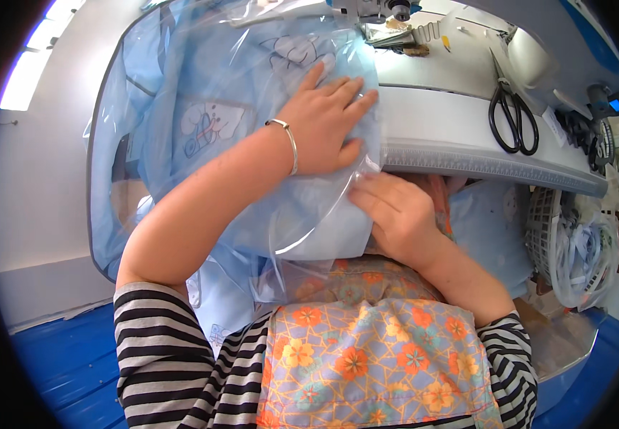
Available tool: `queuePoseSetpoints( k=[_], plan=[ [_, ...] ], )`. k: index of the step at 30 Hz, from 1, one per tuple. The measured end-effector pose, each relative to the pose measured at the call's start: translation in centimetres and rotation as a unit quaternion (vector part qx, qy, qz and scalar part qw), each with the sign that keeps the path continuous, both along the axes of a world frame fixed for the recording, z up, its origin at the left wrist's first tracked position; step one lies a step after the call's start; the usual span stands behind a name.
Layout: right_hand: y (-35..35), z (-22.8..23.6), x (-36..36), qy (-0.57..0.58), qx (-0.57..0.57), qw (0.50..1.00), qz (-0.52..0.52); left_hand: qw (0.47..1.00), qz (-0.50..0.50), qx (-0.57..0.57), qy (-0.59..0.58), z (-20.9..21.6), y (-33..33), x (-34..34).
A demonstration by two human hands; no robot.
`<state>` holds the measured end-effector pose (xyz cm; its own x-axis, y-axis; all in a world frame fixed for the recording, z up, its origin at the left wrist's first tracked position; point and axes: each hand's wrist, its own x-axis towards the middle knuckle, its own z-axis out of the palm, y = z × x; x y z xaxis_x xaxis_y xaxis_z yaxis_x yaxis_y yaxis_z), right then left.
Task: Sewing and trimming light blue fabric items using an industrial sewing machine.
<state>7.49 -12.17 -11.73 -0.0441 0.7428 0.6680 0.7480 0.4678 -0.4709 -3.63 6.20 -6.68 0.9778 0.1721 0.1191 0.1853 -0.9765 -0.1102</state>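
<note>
Light blue fabric (pixel 241 171) with printed cartoon figures lies across the table, covered by a clear plastic sheet (pixel 309 232). My left hand (pixel 323 125) rests flat on the sheet, fingers spread, pressing it against the fabric. Close by, at the right edge of the plastic, my right hand (pixel 399 211) is closed, with its fingertips pinching that edge. Whether the fabric is caught in the pinch as well is hidden. The near part of the sheet hangs over the table's front edge toward my lap.
A sewing machine (pixel 588 43) arches over the table's far right. Black-handled scissors (pixel 513 118) lie on the white tabletop, beyond a ruler strip (pixel 481 161) along its front edge. Below right are more blue fabric (pixel 488 225) and a white plastic basket (pixel 542 225).
</note>
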Motion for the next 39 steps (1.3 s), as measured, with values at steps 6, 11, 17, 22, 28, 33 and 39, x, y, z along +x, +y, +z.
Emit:
queuePoseSetpoints(
  k=[6,11,17,22,28,33,39],
  plan=[
    [2.3,0.4,1.2,0.031,-0.008,0.999,-0.023,0.998,-0.038,0.046,0.016,0.2,3.1,0.9],
    [4.2,0.6,3.2,0.041,-0.042,0.998,-0.030,0.996,-0.079,0.043,0.005,-0.2,6.0,1.9],
    [6.6,1.1,4.9,0.044,-0.058,0.996,-0.042,0.990,-0.137,0.028,0.028,0.6,9.2,3.1],
    [7.5,1.2,5.8,0.027,-0.086,0.995,-0.040,0.989,-0.144,0.012,0.045,1.6,10.8,2.7],
    [4.1,5.3,5.2,0.370,-0.387,0.832,0.144,0.939,0.183,-0.113,-0.268,2.1,4.2,-6.9],
    [1.6,3.2,0.3,0.548,-0.393,0.708,0.212,0.903,0.353,0.014,-0.243,-4.7,-1.3,-16.6],
    [-1.1,2.3,-2.7,0.651,-0.284,0.655,0.258,0.894,0.364,0.001,-0.262,-6.3,3.4,-19.2]
  ],
)
